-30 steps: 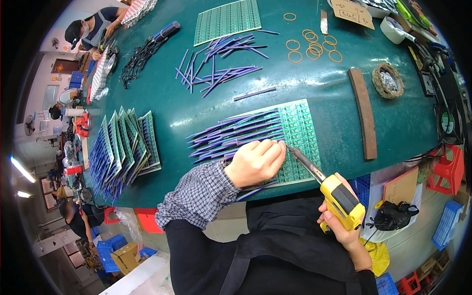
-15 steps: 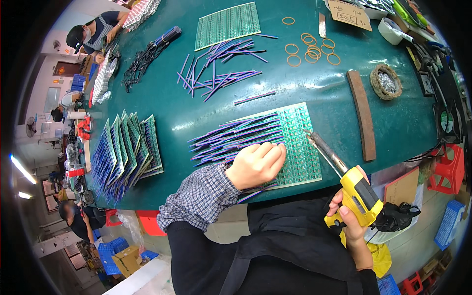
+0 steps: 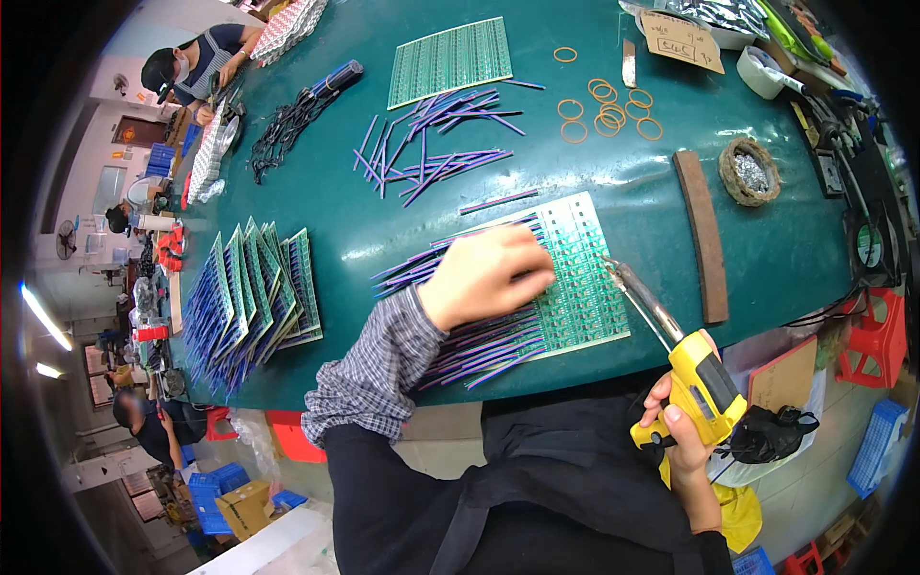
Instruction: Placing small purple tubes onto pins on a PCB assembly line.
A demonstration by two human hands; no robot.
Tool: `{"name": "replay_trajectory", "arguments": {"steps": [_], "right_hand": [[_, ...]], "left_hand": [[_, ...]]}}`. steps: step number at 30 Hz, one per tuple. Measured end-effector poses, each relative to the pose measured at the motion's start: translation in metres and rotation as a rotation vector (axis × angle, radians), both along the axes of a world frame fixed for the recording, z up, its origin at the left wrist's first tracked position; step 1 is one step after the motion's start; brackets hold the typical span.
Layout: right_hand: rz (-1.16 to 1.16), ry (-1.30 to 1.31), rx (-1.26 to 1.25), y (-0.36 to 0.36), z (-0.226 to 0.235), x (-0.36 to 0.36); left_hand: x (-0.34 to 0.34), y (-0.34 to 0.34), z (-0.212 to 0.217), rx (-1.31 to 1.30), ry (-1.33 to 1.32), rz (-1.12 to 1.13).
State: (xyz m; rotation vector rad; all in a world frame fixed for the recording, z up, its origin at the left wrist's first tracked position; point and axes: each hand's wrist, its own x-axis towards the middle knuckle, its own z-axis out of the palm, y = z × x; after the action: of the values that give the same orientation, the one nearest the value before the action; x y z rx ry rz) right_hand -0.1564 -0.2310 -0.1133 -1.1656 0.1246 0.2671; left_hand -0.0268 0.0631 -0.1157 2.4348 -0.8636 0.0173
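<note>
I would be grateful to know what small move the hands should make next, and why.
Probably the left hand should steady the wires before the right hand brings the iron in: the left hand covers some wires on the board, while the iron's tip is apart from that hand, near the board's right edge.

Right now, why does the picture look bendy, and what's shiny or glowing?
Head view: the fisheye lens bends the near edge of the smooth green tabletop; head view: glare patches shine on it; head view: two white tube lamps glow at left.

Wires (image 3: 484,345) partly hidden under left hand (image 3: 489,273), grip unclear
</note>
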Motion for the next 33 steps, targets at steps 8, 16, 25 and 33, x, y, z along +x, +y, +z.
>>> {"name": "replay_trajectory", "arguments": {"steps": [8,16,25,33], "right_hand": [[-0.011,-0.007,0.021,0.001,-0.001,-0.003],[-0.005,0.042,-0.024,0.003,0.001,-0.001],[0.130,0.079,-0.035,0.006,-0.004,-0.003],[0.192,0.106,-0.076,0.013,-0.001,0.001]], "left_hand": [[0.050,0.022,-0.028,0.031,-0.128,0.278],[-0.001,-0.003,0.008,-0.109,0.010,0.288],[-0.047,-0.010,-0.016,0.124,-0.376,0.038],[-0.050,-0.016,-0.019,0.227,-0.486,0.013]]}}
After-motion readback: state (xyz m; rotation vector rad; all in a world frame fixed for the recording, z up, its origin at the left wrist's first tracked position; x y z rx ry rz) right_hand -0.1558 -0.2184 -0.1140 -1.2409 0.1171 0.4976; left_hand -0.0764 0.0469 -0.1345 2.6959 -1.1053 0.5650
